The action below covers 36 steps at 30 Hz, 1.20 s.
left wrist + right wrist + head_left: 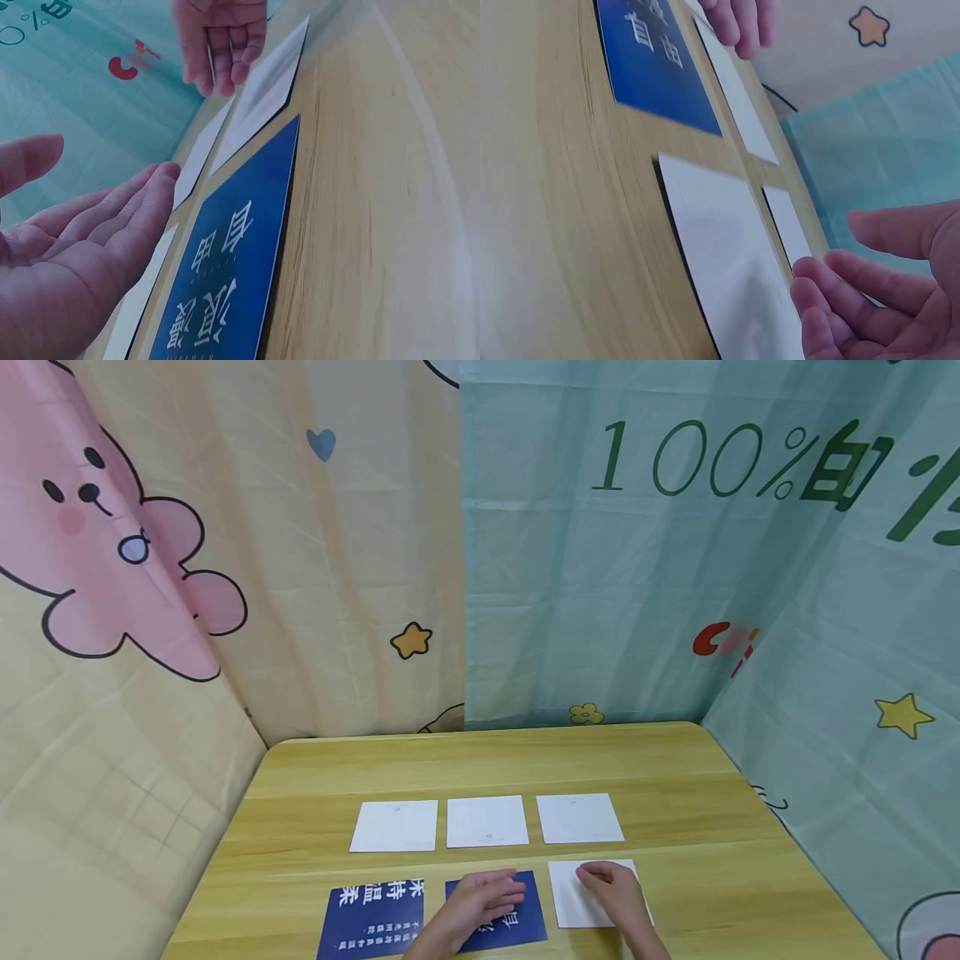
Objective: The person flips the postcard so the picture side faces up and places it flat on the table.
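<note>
My left hand [480, 903] hovers over the middle front card, a blue card [534, 917] with white characters. Its fingers are extended with nothing in them; the left wrist view shows the palm [82, 277] beside the same card. To the right, my right hand [617, 893] is above a white card [565, 906]. Its fingers are loosely bent and hold nothing, and in the right wrist view the thumb [900, 229] stands apart from the fingertips. Another blue card [378, 920] with white characters lies left of my left hand.
Behind the hands, a row of three white cards lies flat: a left card [393, 828], a middle card [487, 823] and a right card [579, 820]. The wooden table [697, 827] ends at printed curtains [570, 610] at the back and sides.
</note>
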Available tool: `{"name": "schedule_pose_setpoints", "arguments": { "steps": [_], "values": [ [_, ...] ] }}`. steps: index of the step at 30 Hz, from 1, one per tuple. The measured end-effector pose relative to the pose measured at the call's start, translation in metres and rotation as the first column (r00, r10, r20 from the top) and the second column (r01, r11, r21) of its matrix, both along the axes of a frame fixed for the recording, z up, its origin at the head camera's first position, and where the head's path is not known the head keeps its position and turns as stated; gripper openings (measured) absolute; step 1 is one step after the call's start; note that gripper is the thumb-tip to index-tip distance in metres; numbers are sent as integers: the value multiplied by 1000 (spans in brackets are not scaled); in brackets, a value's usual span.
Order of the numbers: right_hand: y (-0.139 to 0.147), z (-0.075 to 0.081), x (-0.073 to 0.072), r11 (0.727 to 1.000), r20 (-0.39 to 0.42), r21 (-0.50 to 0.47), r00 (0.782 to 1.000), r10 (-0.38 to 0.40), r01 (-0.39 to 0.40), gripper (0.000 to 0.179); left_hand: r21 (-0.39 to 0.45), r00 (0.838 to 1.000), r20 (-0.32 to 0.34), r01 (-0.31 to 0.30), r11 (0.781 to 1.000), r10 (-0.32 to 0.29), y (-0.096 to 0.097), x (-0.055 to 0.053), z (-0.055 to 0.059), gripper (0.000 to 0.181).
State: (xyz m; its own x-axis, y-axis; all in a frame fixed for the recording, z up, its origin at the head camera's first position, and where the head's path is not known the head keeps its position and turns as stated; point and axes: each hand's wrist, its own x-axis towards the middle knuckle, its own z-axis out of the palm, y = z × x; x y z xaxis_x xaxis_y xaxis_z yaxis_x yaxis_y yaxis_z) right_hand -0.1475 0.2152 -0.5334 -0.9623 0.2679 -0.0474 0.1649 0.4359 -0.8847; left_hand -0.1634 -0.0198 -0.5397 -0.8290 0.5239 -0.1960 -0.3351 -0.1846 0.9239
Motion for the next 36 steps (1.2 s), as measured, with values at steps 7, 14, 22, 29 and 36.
{"name": "schedule_pose_setpoints", "arguments": {
  "steps": [7, 14, 22, 29, 36],
  "values": [
    [53, -2, 5, 998, 86, -4, 994, -63, 64, 32, 62, 996, 89, 22, 998, -27, 21, -4, 7, 48],
    [92, 2, 13, 997, 130, 44, 989, -72, 67, 36, 40, 994, 99, 40, 998, -44, 44, -5, 11, 49],
    [104, 3, 11, 996, 155, 77, 986, -55, 44, 39, 33, 995, 69, 71, 997, -73, 62, -2, 10, 52],
    [105, 2, 9, 993, 142, 113, 989, -34, 18, 36, -8, 997, 40, 69, 998, -69, 67, -1, 10, 47],
    [101, 2, 9, 992, 146, 128, 989, -12, -7, 35, -31, 999, 7, 50, 998, -49, 70, 1, 11, 28]
  ]
}}
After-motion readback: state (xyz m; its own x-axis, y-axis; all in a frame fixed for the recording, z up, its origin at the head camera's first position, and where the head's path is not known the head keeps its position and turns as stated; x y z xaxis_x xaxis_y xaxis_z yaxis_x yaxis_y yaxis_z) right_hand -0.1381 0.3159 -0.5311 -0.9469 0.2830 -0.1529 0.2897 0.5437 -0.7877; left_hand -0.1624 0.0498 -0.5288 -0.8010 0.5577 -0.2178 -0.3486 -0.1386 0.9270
